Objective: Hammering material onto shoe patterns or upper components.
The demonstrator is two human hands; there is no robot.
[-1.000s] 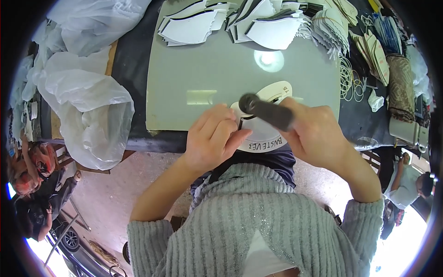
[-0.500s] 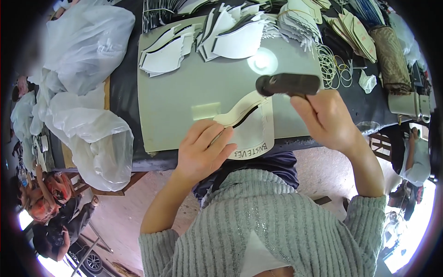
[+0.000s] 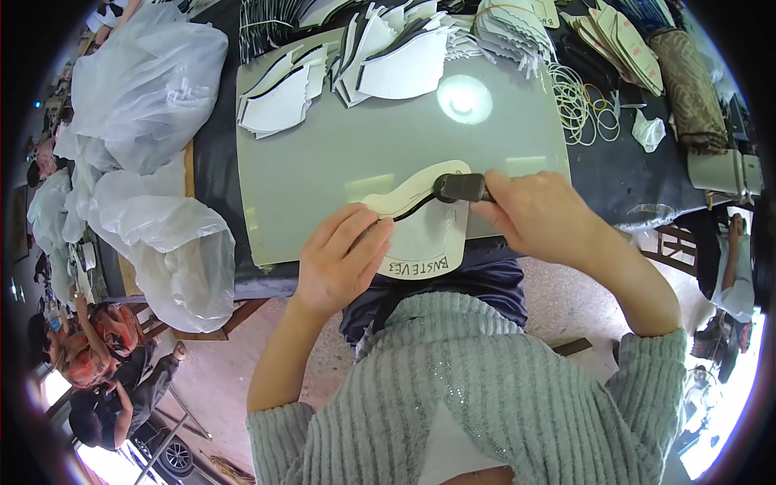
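Note:
A cream pattern piece point(image 3: 420, 263) with handwriting lies on the pale green board, its lower end over the board's near edge. A white cut piece point(image 3: 440, 230) rests on it, with a black strip point(image 3: 413, 208) along the curved edge. My left hand point(image 3: 339, 259) is closed at the left side of the pattern piece, fingertips pressing where the strip starts. My right hand point(image 3: 537, 214) grips a hammer point(image 3: 463, 187), its dark head down over the strip's upper right end. The hammer hides that end, and its handle is mostly inside my fist.
Stacks of white pieces with black edging point(image 3: 404, 69) line the far side of the board point(image 3: 315, 178). Clear plastic bags point(image 3: 153, 89) fill the left. Tangled pale cord point(image 3: 574, 105), a crumpled white scrap point(image 3: 648, 129) and a patterned roll point(image 3: 687, 89) lie at right.
My right hand has brought the hammer down from above the board onto the edge of the piece. My left hand still presses in about the same place on it.

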